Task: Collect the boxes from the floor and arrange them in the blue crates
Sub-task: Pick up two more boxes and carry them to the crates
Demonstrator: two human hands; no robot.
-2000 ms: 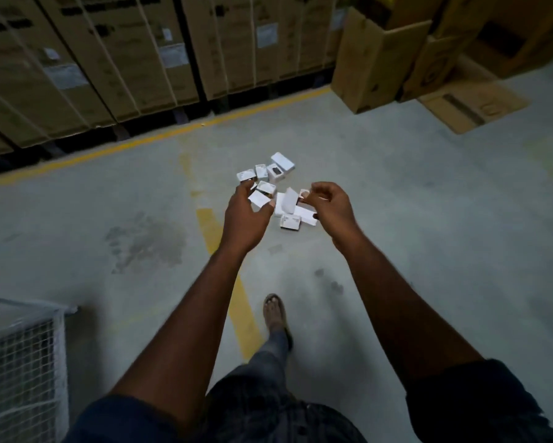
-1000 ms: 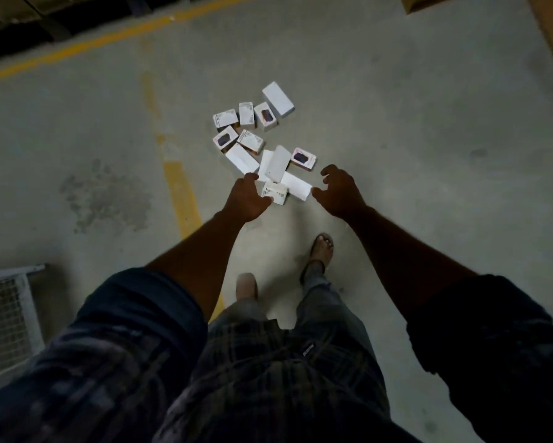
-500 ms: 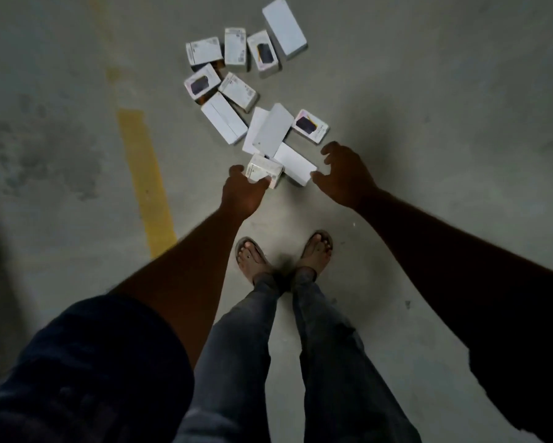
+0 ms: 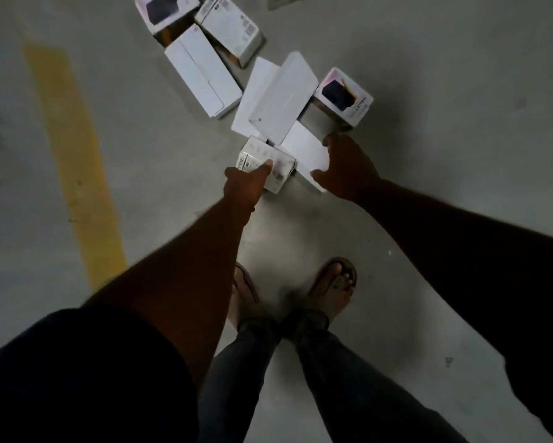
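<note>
Several white boxes lie scattered on the grey floor ahead of my feet. My left hand (image 4: 245,183) grips a small printed white box (image 4: 268,159) at the near edge of the pile. My right hand (image 4: 345,169) holds the end of a flat white box (image 4: 307,151) lying beside it, thumb and fingers curled round its edge. A larger flat white box (image 4: 283,99) leans across the pile above them. A small box with a dark picture (image 4: 344,95) sits to the right. No blue crate is in view.
A long white box (image 4: 201,70) and more small boxes (image 4: 230,27) lie further out at the top. A yellow floor stripe (image 4: 74,161) runs down the left. My sandalled feet (image 4: 332,286) stand just behind the pile.
I have bent lower, so the pile looms larger. My left hand closed on the small box and my right hand reached onto the flat box's end.
</note>
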